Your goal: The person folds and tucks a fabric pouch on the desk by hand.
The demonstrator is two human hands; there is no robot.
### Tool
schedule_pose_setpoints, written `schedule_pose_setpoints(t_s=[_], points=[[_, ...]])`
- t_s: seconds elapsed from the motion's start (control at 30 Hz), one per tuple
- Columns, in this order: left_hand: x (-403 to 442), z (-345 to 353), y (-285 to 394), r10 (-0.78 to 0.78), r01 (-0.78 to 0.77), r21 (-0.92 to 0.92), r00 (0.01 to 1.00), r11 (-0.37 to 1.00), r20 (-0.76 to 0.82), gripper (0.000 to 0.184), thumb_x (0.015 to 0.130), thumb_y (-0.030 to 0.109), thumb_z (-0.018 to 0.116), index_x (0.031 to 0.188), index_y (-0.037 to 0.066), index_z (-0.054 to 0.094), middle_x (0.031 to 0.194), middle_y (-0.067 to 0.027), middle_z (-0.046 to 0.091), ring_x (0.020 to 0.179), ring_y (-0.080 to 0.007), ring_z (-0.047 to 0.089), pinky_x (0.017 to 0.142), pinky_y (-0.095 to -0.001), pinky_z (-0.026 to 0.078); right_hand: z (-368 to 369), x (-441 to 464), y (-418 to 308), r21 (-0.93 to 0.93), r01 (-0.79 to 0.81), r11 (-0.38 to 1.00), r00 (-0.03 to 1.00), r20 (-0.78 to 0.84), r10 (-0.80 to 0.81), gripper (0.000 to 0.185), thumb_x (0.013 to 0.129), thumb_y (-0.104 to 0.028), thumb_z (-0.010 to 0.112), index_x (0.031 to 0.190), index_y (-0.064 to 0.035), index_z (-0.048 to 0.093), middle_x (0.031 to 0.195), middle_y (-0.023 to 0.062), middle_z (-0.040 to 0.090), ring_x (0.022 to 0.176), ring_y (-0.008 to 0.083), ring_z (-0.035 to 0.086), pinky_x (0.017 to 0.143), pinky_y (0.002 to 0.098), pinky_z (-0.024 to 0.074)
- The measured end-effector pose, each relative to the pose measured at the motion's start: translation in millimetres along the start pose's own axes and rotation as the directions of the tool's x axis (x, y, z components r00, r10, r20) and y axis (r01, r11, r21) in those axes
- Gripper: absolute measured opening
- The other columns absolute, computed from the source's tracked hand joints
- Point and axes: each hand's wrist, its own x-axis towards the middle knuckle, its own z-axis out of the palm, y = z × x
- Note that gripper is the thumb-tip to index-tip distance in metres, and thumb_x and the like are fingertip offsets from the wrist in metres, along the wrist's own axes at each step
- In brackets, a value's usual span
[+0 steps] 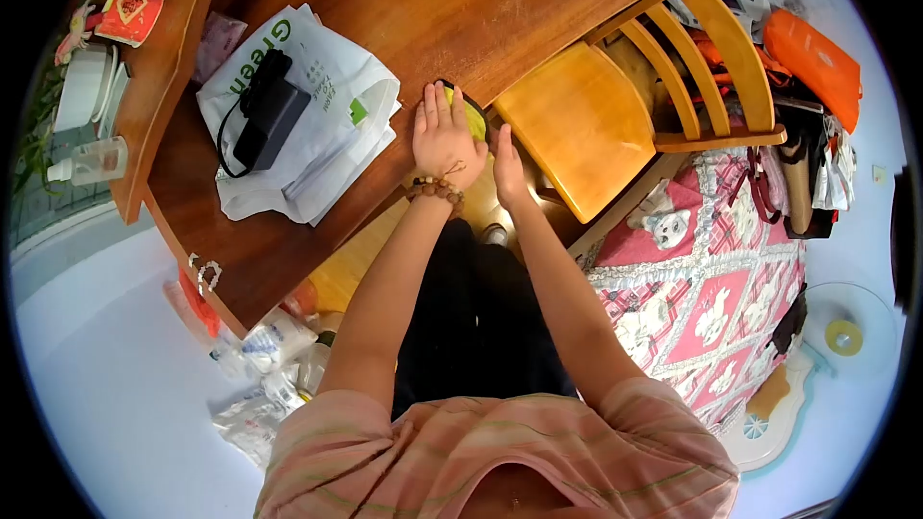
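Note:
My left hand (447,135), with a beaded bracelet (437,194) at the wrist, lies flat with its fingers stretched out at the front edge of the wooden desk (433,14). Partly under it is a flat yellow-green item with a dark border (473,117); its kind is hard to make out, and the palm hides some of it. Just right of that item, at the desk's edge, my right hand (508,165) is held on its side with straight fingers. I see nothing held in it.
A white plastic bag (332,149) with papers lies on the desk's left, a black power adapter (272,125) on top. A wooden chair (577,130) stands at the right. Behind it is a bed with a pink patterned cover (711,298). Plastic bags (274,351) lie lower left.

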Motion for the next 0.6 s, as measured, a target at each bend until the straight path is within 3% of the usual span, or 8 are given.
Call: schedule_pose_setpoints(t_s=[0.13,0.2,0.23,0.33,0.47,0.53,0.6], points=[[41.9,10.2,10.6,0.041,-0.041,-0.057,0.999,0.998,0.001,0.082,0.077,0.031,0.065,0.146,-0.006,0.038,0.153,-0.0293,0.033,0.146,-0.0379,0.026,0.120,-0.0446,0.019,-3.2,-2.6,-5.9,0.110,0.088,0.990,0.994,0.054,-0.094,0.084,0.102,-0.062,0.027,0.144,0.0090,0.039,0.151,0.0212,0.041,0.143,0.0302,0.034,0.119,0.0375,0.0224],[66.0,20.1,19.9,0.061,-0.058,0.125,0.998,0.990,-0.019,0.083,0.078,0.031,0.066,0.146,-0.005,0.038,0.153,-0.0288,0.033,0.146,-0.0378,0.027,0.121,-0.0441,0.020,-3.0,-1.1,-10.0,0.175,0.173,0.969,0.985,-0.048,-0.167,0.081,0.103,-0.061,0.025,0.144,0.0074,0.041,0.151,0.0196,0.041,0.142,0.0298,0.035,0.119,0.0372,0.0221],[67.3,21.7,24.1,0.053,-0.051,0.095,0.998,0.994,-0.026,0.082,0.078,0.031,0.068,0.146,-0.005,0.038,0.152,-0.0285,0.035,0.145,-0.0377,0.029,0.120,-0.0442,0.021,-6.2,0.1,-13.4,0.201,0.198,0.959,0.980,-0.020,-0.198,0.082,0.102,-0.062,0.027,0.143,0.0070,0.042,0.150,0.0197,0.042,0.142,0.0296,0.035,0.118,0.0369,0.0221],[54.8,14.7,12.9,0.090,-0.090,-0.002,0.996,0.996,-0.018,0.082,0.078,0.030,0.069,0.146,-0.004,0.038,0.151,-0.0280,0.037,0.144,-0.0375,0.031,0.119,-0.0444,0.023,-7.4,5.5,-14.4,0.127,0.107,0.986,0.991,-0.091,-0.096,0.080,0.102,-0.062,0.029,0.142,0.0065,0.045,0.149,0.0199,0.044,0.140,0.0288,0.037,0.117,0.0364,0.0234],[3.9,14.1,-7.4,0.109,-0.107,0.054,0.993,0.993,-0.043,0.077,0.079,0.025,0.069,0.145,-0.003,0.040,0.150,-0.0279,0.039,0.144,-0.0377,0.031,0.119,-0.0446,0.023,-5.6,-8.8,-3.7,-0.017,0.051,0.999,0.999,0.001,-0.051,0.077,0.102,-0.060,0.034,0.134,0.0071,0.052,0.142,0.0195,0.051,0.134,0.0285,0.044,0.114,0.0365,0.0286],[8.0,10.6,-1.8,0.103,-0.100,0.094,0.994,0.991,-0.026,0.073,0.082,0.024,0.065,0.145,-0.004,0.040,0.150,-0.0281,0.038,0.144,-0.0380,0.030,0.120,-0.0447,0.022,-1.6,-13.7,6.6,-0.029,0.042,0.999,0.999,-0.032,-0.043,0.073,0.102,-0.057,0.038,0.132,0.0078,0.055,0.138,0.0199,0.054,0.130,0.0281,0.047,0.112,0.0361,0.0309],[14.3,15.6,4.5,0.079,-0.078,0.131,0.997,0.988,-0.005,0.069,0.085,0.022,0.062,0.144,-0.005,0.040,0.151,-0.0284,0.037,0.145,-0.0382,0.029,0.120,-0.0448,0.022,-0.8,-11.4,22.8,0.074,0.088,0.993,0.981,-0.181,-0.073,0.068,0.102,-0.052,0.042,0.131,0.0083,0.056,0.137,0.0196,0.055,0.129,0.0269,0.049,0.111,0.0353,0.0318]])
